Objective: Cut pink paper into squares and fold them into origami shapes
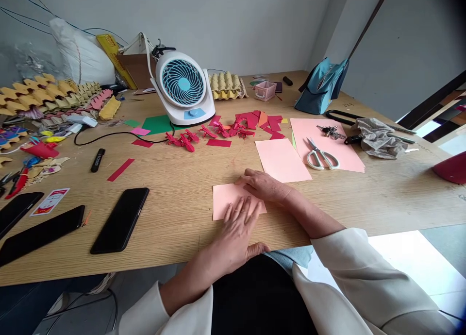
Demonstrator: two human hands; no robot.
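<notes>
A pink sheet of paper (pixel 221 199) lies on the table near its front edge, partly covered by both hands. My left hand (pixel 238 228) rests flat on its lower part, fingers spread and thumb out toward the table edge. Across the paper's upper right lies my right hand (pixel 264 184), its fingers stretched over the sheet and partly bent. Just beyond is a larger pink sheet (pixel 282 160). Scissors with white handles (pixel 322 158) lie on more pink paper (pixel 349 158) to the right.
A white fan (pixel 185 87) stands at the back, with red folded paper pieces (pixel 185 140) in front. Several phones, one a black phone (pixel 122 221), lie at left near a marker (pixel 97 160). At right are a grey cloth (pixel 380 138), keys (pixel 331 132) and a blue bag (pixel 320 87).
</notes>
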